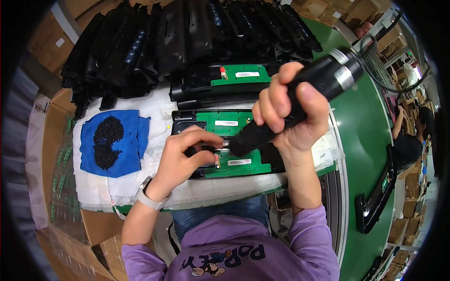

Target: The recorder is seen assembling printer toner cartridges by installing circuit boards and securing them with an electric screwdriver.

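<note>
In my right hand is a black electric screwdriver, tilted so its nose points down and left. The fingers wrap round its body. Under the nose lie two green circuit boards set in black plastic housings, one behind the other, at the table's front. My left hand is at the housings' left part, thumb and forefinger curled close to the screwdriver's nose. Between them I cannot make out what is held. The tool's tip is blurred. Left of this hand, many small black screws lie heaped on a blue cloth.
Behind the boards lies another black housing with a green board. Black plastic housings are piled across the table's back. A cable hangs at the right. Beyond the table, a long black panel and a person show.
</note>
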Motion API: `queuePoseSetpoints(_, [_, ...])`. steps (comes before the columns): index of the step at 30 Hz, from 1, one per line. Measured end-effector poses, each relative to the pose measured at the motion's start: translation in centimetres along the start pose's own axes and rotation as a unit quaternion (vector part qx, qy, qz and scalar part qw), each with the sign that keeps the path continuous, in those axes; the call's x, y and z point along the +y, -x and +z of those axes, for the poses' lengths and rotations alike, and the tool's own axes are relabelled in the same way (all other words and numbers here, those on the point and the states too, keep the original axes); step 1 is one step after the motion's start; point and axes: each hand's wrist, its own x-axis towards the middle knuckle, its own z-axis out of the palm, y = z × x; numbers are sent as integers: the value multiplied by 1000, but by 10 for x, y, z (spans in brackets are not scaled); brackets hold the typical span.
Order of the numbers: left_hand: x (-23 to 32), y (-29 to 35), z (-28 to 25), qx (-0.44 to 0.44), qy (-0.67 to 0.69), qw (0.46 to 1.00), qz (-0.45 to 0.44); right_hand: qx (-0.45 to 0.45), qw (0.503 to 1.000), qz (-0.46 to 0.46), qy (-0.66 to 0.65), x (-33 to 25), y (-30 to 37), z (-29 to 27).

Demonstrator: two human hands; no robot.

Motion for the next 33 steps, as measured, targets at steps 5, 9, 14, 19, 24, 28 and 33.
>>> queuePoseSetpoints(5, [17, 7, -49, 184, -469, 859, 90, -57, 969, 126, 203, -15, 8, -2])
queuePoseSetpoints(9, [2, 38, -106, 250, -708, 647, -134, -51, 965, 123, 225, -2, 9, 3])
queuePoseSetpoints(14, [-19, 68, -143, 222, -688, 662, -198, -59, 968, 115, 213, -1, 10, 3])
queuePoseSetpoints(19, [-17, 63, -140, 253, -681, 663, -178, -46, 970, 115, 211, 0, 11, 5])
queuePoseSetpoints(24, [-19, 60, -143, 308, -670, 664, -122, -151, 940, 39, 305, 11, 9, 2])
queuePoseSetpoints(28, [-22, 50, -143, 318, -637, 699, -66, -146, 947, 64, 279, 7, 8, 1])
queuePoseSetpoints(33, [-21, 28, -117, 286, -373, 881, -57, -206, 920, 1, 334, 10, 10, -2])
